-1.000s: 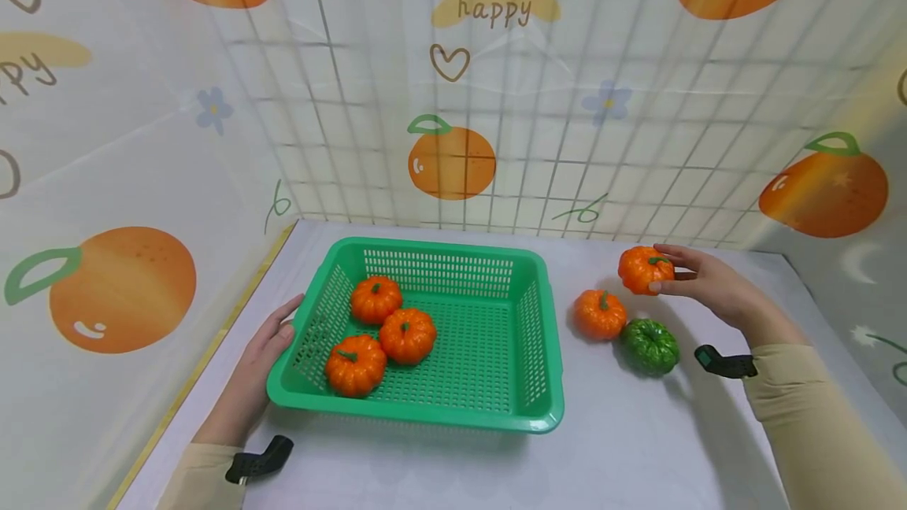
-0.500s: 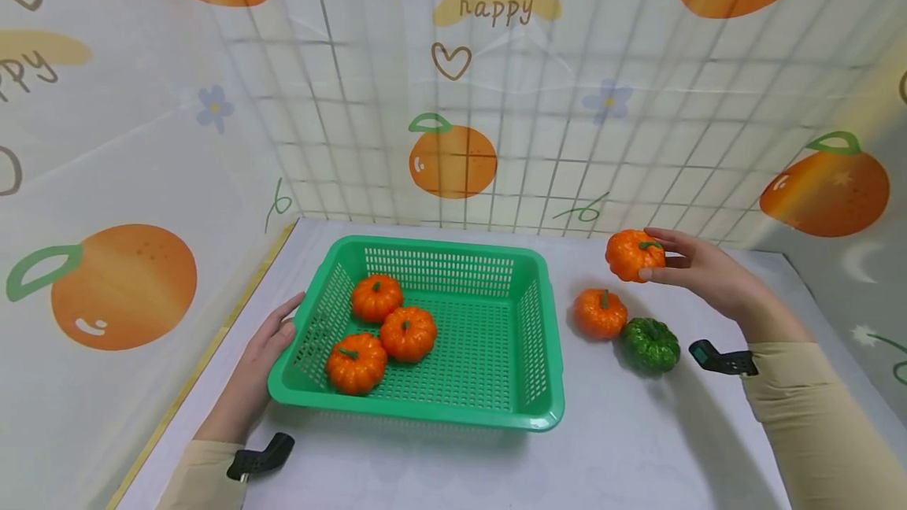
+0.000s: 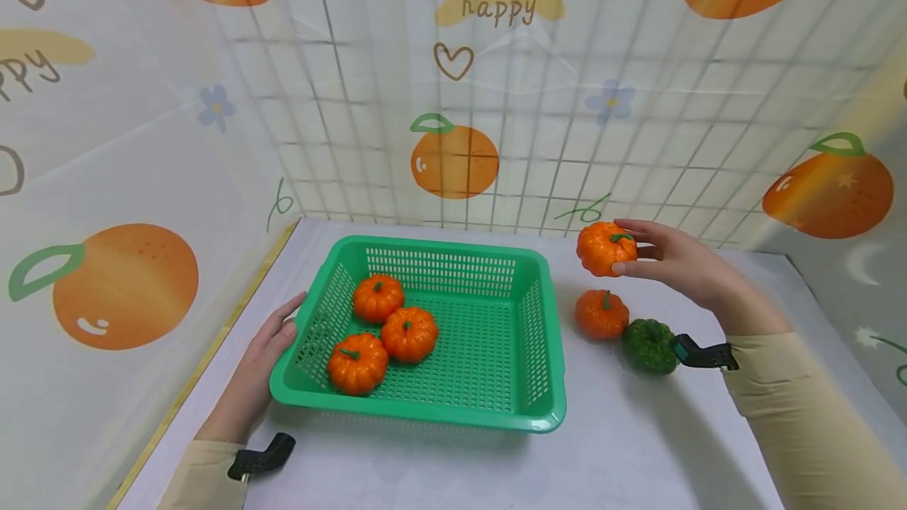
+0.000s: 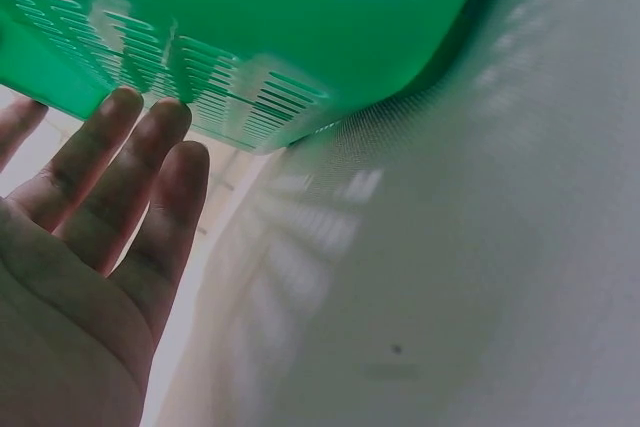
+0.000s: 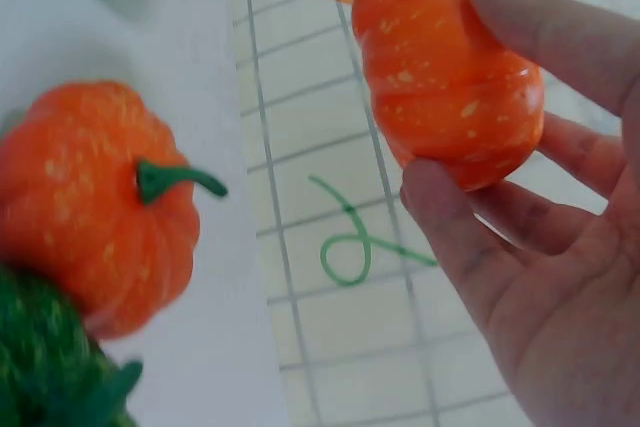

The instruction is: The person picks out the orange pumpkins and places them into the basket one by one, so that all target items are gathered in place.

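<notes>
My right hand (image 3: pixel 669 262) holds a small orange pumpkin (image 3: pixel 604 249) above the table, pinched between thumb and fingers. In the right wrist view its ribbed, speckled side (image 5: pixel 450 67) faces the camera. Below it, another orange pumpkin (image 3: pixel 601 315) sits on the table against a green pumpkin (image 3: pixel 648 346), which my wrist camera partly overlaps. My left hand (image 3: pixel 258 360) is at the left side of a green plastic basket (image 3: pixel 418 414). Its fingers (image 4: pixel 170 197) reach out nearly straight along the slotted outer wall. Inside the basket, to the left, lie three orange pumpkins (image 3: pixel 409 334).
The basket stands on a white table (image 3: pixel 602 447). Behind it rises a grid panel (image 3: pixel 524 156) covered by a printed sheet with oranges and hearts. A yellow strip (image 3: pixel 205 360) runs along the table's left edge.
My right hand has carried the orange pumpkin left and slightly up, nearer the basket. The left hand, the basket and the other pumpkins have stayed in place.
</notes>
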Tool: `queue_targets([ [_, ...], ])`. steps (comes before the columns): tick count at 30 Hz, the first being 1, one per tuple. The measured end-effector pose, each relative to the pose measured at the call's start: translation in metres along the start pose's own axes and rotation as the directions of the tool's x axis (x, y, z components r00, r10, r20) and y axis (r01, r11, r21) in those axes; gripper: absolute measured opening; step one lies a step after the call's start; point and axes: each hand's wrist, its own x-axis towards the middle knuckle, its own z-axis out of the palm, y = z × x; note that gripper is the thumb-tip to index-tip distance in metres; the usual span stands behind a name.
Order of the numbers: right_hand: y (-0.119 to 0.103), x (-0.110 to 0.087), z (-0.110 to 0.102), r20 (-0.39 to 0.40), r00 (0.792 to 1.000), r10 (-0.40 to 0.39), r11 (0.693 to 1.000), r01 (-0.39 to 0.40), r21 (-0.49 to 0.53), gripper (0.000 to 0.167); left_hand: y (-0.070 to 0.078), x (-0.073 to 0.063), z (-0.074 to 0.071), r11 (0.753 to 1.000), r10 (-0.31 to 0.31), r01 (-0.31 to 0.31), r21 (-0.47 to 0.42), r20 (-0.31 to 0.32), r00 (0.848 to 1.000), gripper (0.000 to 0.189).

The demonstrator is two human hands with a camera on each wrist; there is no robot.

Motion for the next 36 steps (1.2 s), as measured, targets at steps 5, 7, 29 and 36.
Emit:
queue_targets([
  [5,-0.008,0.006,0.008,0.012,0.999,-0.031,1.0,0.031,-0.005,0.086,0.0,0.0,0.0,1.0,-0.002,0.002,0.001,-0.002,1.0,0.05],
  [7,-0.012,0.007,0.011,0.027,0.998,-0.05,0.999,0.05,0.007,0.085,-0.001,0.0,-0.001,1.0,0.0,0.0,-0.001,-0.003,1.0,0.05],
  [29,-0.043,0.03,0.053,0.148,0.978,-0.144,0.989,0.139,0.044,0.079,-0.001,0.0,0.0,1.0,0.016,-0.016,0.008,-0.004,1.0,0.049],
  [36,-0.051,0.037,0.072,0.194,0.962,-0.189,0.982,0.185,0.041,0.076,-0.002,0.0,-0.001,1.0,0.018,-0.018,0.003,0.004,1.0,0.049],
])
